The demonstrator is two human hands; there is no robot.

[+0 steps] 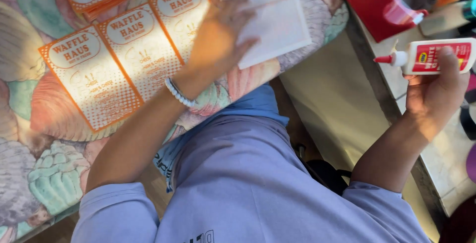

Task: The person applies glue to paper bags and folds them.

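Three orange-bordered printed cards (134, 57) already lie along the shell-patterned cloth's (49, 173) near edge; the left hand (218, 37) presses flat on white paper (277, 20), the right hand (436, 87) grips a white glue bottle (431, 57), unapplied.

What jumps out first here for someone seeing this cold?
The row of orange-bordered printed paper cards at upper left, laid on a pastel shell-patterned cloth. The left hand presses flat on a plain white paper sheet beside them. At right, the right hand holds a white glue bottle with a red label and red tip, lying sideways near a red plastic tape dispenser.
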